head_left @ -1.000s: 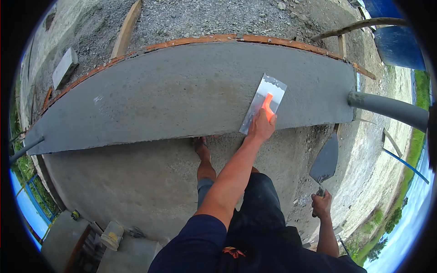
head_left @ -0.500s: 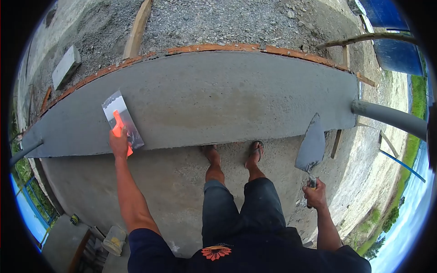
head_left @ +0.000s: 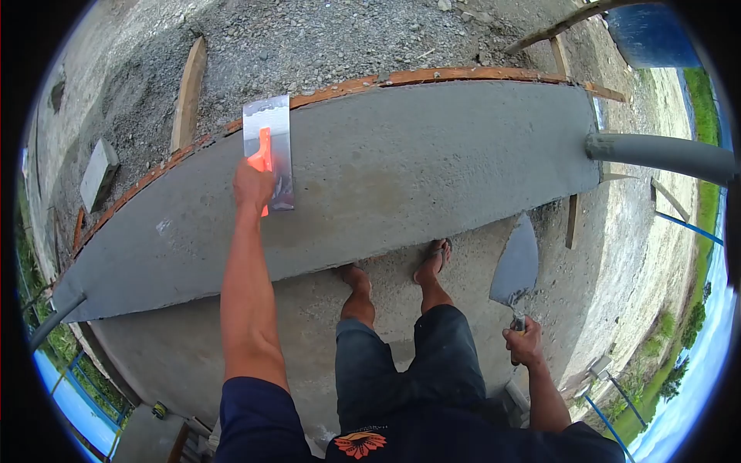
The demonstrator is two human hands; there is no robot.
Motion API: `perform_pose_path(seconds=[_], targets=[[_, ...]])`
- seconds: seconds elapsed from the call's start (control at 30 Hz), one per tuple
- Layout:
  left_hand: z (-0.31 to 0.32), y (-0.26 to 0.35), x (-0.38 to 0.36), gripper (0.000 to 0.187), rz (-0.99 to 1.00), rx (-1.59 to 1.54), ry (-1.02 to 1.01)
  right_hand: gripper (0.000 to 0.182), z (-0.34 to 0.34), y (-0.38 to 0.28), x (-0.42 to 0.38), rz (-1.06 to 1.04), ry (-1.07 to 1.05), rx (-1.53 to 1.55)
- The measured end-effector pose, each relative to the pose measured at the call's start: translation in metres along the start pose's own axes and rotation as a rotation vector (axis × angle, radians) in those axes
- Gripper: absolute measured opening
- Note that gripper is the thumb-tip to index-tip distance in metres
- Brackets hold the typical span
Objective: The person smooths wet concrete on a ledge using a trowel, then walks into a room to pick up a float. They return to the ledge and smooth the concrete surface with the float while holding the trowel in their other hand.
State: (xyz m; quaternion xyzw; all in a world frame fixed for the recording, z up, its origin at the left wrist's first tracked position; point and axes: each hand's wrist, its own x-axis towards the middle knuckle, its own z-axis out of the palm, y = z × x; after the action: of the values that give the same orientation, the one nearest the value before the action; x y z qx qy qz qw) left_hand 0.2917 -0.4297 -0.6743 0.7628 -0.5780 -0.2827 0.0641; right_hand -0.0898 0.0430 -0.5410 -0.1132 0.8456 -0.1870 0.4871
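Observation:
My left hand (head_left: 253, 185) is closed round the orange handle of a wide steel float (head_left: 282, 154), whose blade lies over the grey concrete slab (head_left: 432, 154) and reaches across its far edge. In my right hand (head_left: 525, 341) is the handle of a pointed trowel (head_left: 516, 266). That trowel's blade points away from me, near the slab's near edge at the right. The slab's surface is mostly smooth, with a few small pits and a browner patch near the middle.
An orange-brown board (head_left: 471, 74) borders the far edge, with gravel (head_left: 332, 38) beyond it. Pipes stand at the right (head_left: 656, 157) and left (head_left: 58, 320) ends. A pale block (head_left: 99, 175) and a wooden stake (head_left: 189, 96) lie beyond the board at left.
My left hand has moved the float forward and to the right, up to the far board, and its blade has turned straighter. The view has shifted and tilted; my right hand still holds the trowel.

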Motion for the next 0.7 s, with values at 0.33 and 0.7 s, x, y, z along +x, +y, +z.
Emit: perform_pose_path(seconds=[0.33,0.7], targets=[[0.068,0.146,-0.109,0.038,0.172,0.012,-0.198,0.018,-0.084,0.030,0.005,0.010,0.100,0.124],[0.174,0.252,-0.104,0.029,0.242,0.079,-0.224,0.017,-0.116,0.141,0.023,0.314,0.154,0.272]])
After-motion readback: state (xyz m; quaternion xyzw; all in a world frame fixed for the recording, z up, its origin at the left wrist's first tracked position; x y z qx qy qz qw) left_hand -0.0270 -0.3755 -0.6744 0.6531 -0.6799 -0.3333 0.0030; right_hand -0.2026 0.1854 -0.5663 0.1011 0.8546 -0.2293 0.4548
